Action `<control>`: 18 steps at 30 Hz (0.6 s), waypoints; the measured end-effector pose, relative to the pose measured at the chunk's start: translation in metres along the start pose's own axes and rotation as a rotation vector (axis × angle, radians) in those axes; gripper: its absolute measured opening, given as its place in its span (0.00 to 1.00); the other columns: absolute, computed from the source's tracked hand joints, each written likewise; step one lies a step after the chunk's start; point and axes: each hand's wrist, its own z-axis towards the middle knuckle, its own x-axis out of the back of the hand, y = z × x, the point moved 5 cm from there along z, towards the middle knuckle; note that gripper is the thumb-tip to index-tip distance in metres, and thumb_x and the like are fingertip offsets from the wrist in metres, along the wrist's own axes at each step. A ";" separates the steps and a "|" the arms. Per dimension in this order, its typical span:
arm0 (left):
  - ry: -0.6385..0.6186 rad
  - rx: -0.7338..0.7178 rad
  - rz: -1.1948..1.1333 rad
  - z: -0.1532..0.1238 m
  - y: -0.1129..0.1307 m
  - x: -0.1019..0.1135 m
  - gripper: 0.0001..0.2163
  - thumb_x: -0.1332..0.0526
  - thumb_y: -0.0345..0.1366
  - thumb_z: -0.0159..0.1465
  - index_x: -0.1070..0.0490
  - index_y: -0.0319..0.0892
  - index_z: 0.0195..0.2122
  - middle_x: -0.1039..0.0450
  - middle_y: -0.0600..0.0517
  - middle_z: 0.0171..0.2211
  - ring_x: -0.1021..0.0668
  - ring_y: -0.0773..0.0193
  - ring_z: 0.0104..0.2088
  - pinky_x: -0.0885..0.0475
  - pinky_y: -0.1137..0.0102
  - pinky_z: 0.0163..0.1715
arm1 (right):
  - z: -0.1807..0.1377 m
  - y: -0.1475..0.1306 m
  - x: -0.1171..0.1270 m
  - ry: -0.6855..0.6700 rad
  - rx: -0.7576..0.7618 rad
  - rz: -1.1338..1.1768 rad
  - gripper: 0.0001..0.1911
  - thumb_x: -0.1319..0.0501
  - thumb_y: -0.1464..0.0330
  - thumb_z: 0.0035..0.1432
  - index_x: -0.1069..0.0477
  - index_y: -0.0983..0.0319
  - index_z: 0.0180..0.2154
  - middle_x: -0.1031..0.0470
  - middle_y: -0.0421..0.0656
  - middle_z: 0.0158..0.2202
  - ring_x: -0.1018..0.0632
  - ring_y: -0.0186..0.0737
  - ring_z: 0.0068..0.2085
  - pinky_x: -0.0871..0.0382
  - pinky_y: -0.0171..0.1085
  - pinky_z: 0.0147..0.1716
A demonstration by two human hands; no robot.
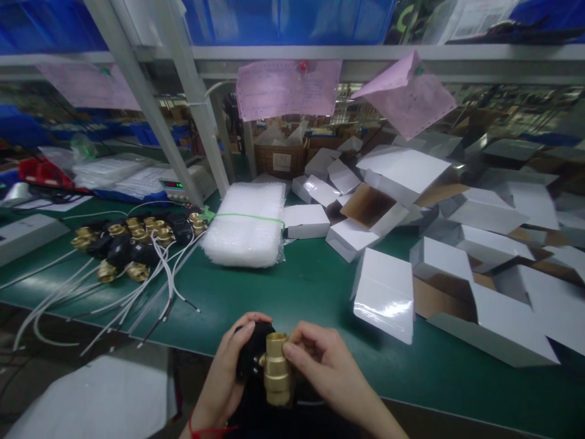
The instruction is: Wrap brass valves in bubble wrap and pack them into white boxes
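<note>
A motorized ball valve [277,372], with a brass body and a black actuator housing, is held in front of me at the bench's near edge. My left hand [228,360] wraps round the black housing. The thumb and bent fingers of my right hand [320,356] press against the upper end of the brass body. Part of the valve's underside is hidden. To the left, several similar valves [137,241] lie in a cluster with white cables trailing towards me. A stack of bubble wrap bags [247,228], tied with green string, sits beyond my hands.
Open white cardboard boxes [384,292] are heaped over the right side of the green bench [301,283]. A shelf frame with pink sheets [287,91] and blue bins [292,21] stands above. A device with a lit display [172,185] is at back left.
</note>
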 end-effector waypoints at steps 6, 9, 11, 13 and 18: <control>-0.093 0.212 -0.527 0.001 -0.013 -0.003 0.20 0.25 0.49 0.47 0.20 0.40 0.34 0.25 0.49 0.30 0.24 0.63 0.31 0.23 0.74 0.32 | -0.013 -0.009 0.011 0.003 0.120 -0.027 0.16 0.38 0.59 0.65 0.28 0.61 0.27 0.35 0.36 0.22 0.35 0.35 0.25 0.44 0.34 0.26; -0.194 0.244 -0.671 0.004 -0.011 -0.005 0.17 0.26 0.47 0.48 0.21 0.38 0.32 0.30 0.49 0.25 0.29 0.69 0.23 0.35 0.82 0.15 | -0.021 -0.017 0.007 -0.068 0.248 -0.149 0.19 0.42 0.58 0.71 0.26 0.60 0.30 0.28 0.39 0.26 0.28 0.38 0.29 0.40 0.35 0.31; -0.176 0.228 -0.717 0.006 -0.007 -0.003 0.16 0.29 0.46 0.51 0.22 0.37 0.31 0.32 0.50 0.24 0.32 0.70 0.20 0.46 0.84 0.09 | -0.024 -0.012 -0.003 -0.122 0.324 -0.258 0.22 0.48 0.57 0.75 0.28 0.60 0.31 0.27 0.41 0.29 0.27 0.40 0.31 0.39 0.36 0.33; -0.013 0.233 -0.730 0.007 -0.005 0.003 0.15 0.33 0.44 0.53 0.22 0.36 0.33 0.29 0.47 0.28 0.28 0.67 0.24 0.38 0.81 0.12 | -0.023 0.002 -0.017 -0.149 0.359 -0.394 0.22 0.53 0.60 0.76 0.31 0.60 0.31 0.29 0.43 0.28 0.29 0.41 0.29 0.41 0.37 0.31; 0.381 -0.114 -0.316 0.005 0.015 0.021 0.14 0.33 0.46 0.53 0.23 0.42 0.36 0.26 0.52 0.35 0.25 0.62 0.35 0.27 0.74 0.30 | -0.017 0.033 -0.043 -0.231 0.089 -0.463 0.10 0.51 0.66 0.66 0.35 0.60 0.33 0.31 0.42 0.28 0.34 0.39 0.26 0.49 0.37 0.26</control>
